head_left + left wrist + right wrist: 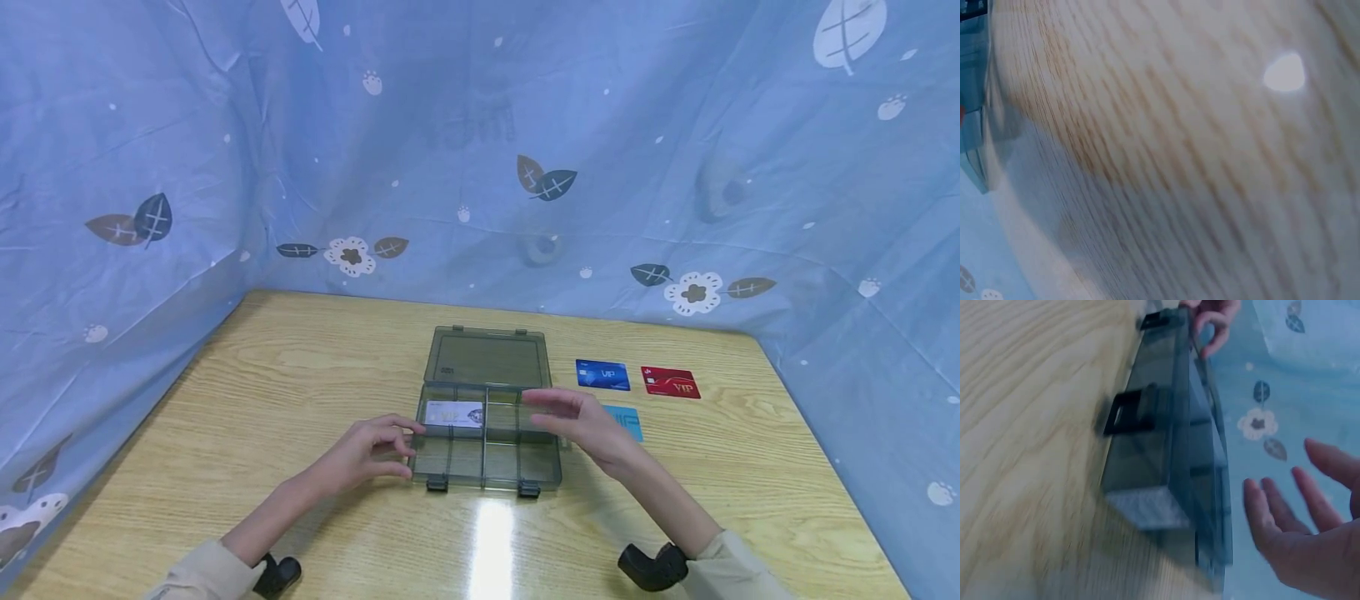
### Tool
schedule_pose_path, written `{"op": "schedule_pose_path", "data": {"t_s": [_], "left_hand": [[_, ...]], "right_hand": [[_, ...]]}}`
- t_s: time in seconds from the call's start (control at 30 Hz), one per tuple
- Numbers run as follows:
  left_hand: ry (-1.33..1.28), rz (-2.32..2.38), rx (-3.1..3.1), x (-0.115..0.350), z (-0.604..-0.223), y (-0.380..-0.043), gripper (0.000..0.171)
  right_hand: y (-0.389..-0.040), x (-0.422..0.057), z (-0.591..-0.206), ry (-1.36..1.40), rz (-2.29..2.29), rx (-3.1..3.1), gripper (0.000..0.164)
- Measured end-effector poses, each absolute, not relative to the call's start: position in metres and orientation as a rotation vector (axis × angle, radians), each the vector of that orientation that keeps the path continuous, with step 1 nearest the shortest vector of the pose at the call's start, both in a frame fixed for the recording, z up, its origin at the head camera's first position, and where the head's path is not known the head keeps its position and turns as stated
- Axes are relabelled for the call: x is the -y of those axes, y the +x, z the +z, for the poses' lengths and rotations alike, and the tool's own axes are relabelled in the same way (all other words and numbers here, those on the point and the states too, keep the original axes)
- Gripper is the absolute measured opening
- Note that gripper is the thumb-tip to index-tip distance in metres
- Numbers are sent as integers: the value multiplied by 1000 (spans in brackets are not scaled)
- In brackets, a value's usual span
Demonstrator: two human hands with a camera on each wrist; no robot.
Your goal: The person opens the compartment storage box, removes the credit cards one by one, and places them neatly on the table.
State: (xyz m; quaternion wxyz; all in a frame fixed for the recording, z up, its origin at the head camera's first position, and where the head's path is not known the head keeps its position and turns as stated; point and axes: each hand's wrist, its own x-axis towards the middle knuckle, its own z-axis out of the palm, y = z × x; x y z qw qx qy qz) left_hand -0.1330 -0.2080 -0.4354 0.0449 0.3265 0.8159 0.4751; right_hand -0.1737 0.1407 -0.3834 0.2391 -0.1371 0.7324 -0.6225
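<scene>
An open, see-through grey divided box (483, 482) lies on the table, its lid (491, 358) folded back. In its back-left compartment lies a white VIP card (454, 414). My left hand (378, 450) is at the box's left wall with bent fingers, one fingertip at the rim; a firm grip is not visible. Above the right compartments hovers my right hand (570, 417), nothing between its fingers. The right wrist view shows that hand (1310, 531) with spread fingers, apart from the box (1141, 456). A light-blue card (626, 421) is partly hidden behind the right hand.
A dark-blue VIP card (603, 375) and a red VIP card (671, 382) lie right of the lid. Blue patterned cloth (465, 167) borders the wooden table (322, 350) at the back and sides. The left wrist view shows mostly tabletop (1179, 137).
</scene>
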Motion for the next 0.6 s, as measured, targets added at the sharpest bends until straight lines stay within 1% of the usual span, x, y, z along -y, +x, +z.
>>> {"op": "schedule_pose_path", "data": {"t_s": [0.13, 0.4, 0.6], "left_hand": [[978, 1441, -2496, 208, -436, -133, 17], [994, 1448, -2488, 209, -437, -133, 17], [985, 1442, -2494, 209, -436, -133, 17]], "right_hand": [[-179, -128, -382, -389, -1630, -1992, 51], [-193, -105, -378, -325, -1544, -1997, 43], [-202, -90, -378, -315, -1465, -1996, 40]]}}
